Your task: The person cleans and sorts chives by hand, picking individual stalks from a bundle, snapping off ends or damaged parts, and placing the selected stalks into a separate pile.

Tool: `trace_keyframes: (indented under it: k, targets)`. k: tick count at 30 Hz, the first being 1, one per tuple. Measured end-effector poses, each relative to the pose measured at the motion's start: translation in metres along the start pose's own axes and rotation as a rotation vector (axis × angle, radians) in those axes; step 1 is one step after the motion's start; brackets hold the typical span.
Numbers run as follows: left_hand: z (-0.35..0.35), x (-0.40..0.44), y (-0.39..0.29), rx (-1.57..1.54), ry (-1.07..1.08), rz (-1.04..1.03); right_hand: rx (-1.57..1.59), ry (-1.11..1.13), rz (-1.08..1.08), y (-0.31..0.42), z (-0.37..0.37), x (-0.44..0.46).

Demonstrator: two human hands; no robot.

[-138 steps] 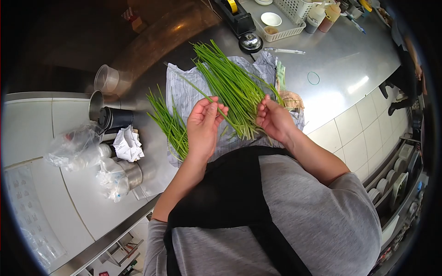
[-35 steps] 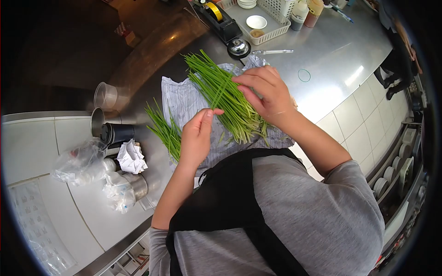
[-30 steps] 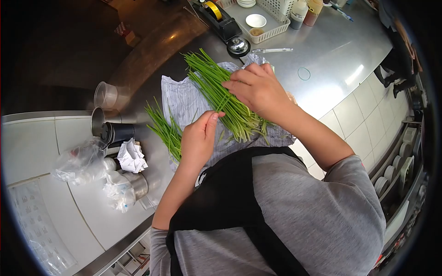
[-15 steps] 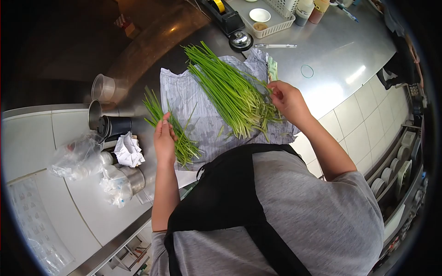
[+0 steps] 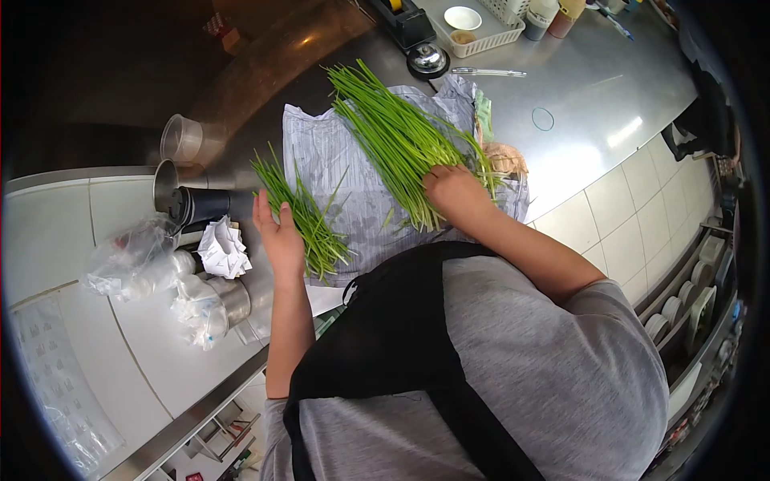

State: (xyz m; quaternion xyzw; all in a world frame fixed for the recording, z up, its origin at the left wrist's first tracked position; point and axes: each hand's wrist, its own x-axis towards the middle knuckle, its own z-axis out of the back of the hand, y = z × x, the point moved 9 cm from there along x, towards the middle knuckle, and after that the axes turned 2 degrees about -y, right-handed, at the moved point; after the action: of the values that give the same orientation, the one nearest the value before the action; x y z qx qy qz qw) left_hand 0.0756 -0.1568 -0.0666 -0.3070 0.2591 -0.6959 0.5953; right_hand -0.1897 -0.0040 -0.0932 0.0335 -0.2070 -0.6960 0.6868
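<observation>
A large pile of long green chives [image 5: 393,132] lies on a grey crumpled cloth or paper sheet [image 5: 305,136], pale ends toward me. My right hand [image 5: 459,194] is at those pale ends, its fingers curled down around some stalks; the fingertips are partly hidden. A smaller bunch of chives [image 5: 317,236] rests on the sheet's left edge. Beside that bunch my left hand [image 5: 279,232] is held palm up, fingers apart, with nothing in it. A brownish, rough-looking thing [image 5: 507,159] sits right of the large pile; I cannot tell what it is.
On the metal counter [image 5: 593,104] are a call bell [image 5: 427,60], a pen [image 5: 488,72], a green rubber band [image 5: 543,119], a tape dispenser [image 5: 405,28] and a white basket [image 5: 485,40]. Leftward stand a clear plastic cup [image 5: 182,138], a black cup [image 5: 199,205] and crumpled papers [image 5: 224,248].
My right hand has moved left from the pile's right edge onto the pale ends, uncovering the brownish thing. My left hand has shifted slightly left off the small bunch, its fingers spreading.
</observation>
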Motion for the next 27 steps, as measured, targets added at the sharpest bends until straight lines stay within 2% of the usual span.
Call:
trace_keyframes:
  k: [2, 3, 4, 5, 6, 8, 9, 11, 14, 17, 21, 22, 23, 25, 27]
  targets:
    - [-0.005, -0.013, -0.034, -0.071, 0.069, -0.063, 0.293, 0.035, -0.097, -0.011, 0.004, 0.004]
    - [-0.012, -0.020, -0.048, -0.106, 0.099, -0.100, 0.290, 0.039, -0.094, -0.010, 0.012, 0.005]
    - [-0.018, -0.024, -0.051, -0.111, 0.097, -0.094, 0.443, 0.036, -0.190, -0.017, 0.022, 0.006]
    - [-0.047, -0.033, -0.047, -0.218, 0.366, 0.025, 0.595, 0.033, -0.288, -0.024, 0.026, 0.005]
    - [-0.076, -0.049, -0.048, -0.324, 0.635, 0.143, 0.590, 0.038, -0.284, -0.025, 0.026, 0.004]
    - [-0.111, -0.075, -0.074, -0.540, 0.854, 0.346, 0.980, 0.090, -0.523, -0.037, 0.011, -0.006]
    - [-0.124, -0.079, -0.082, -0.546, 0.855, 0.345, 0.974, 0.091, -0.523, -0.036, 0.014, -0.007]
    - [-0.150, -0.095, -0.087, -0.837, 0.898, 0.667, 1.060, 0.219, -0.491, -0.023, 0.015, -0.008]
    - [-0.164, -0.085, -0.100, -0.964, 0.876, 0.560, 1.152, 0.216, -0.476, -0.017, 0.016, -0.012]
    - [-0.162, -0.082, -0.110, -0.989, 0.883, 0.552, 1.268, 0.211, -0.532, -0.016, 0.019, -0.018]
    - [-0.154, -0.085, -0.117, -0.937, 0.876, 0.565, 1.375, 0.158, -0.610, -0.021, 0.013, -0.023]
    - [-0.154, -0.085, -0.121, -0.873, 0.915, 0.467, 1.376, 0.158, -0.611, -0.020, 0.013, -0.023]
    - [-0.152, -0.086, -0.124, -0.808, 0.952, 0.369, 1.446, 0.163, -0.646, -0.020, 0.012, -0.025]
    - [-0.151, -0.086, -0.124, -0.798, 0.955, 0.346, 1.516, 0.165, -0.680, -0.020, 0.009, -0.026]
    - [-0.149, -0.087, -0.127, -0.789, 0.960, 0.322, 1.783, 0.104, -0.827, -0.025, -0.002, -0.034]
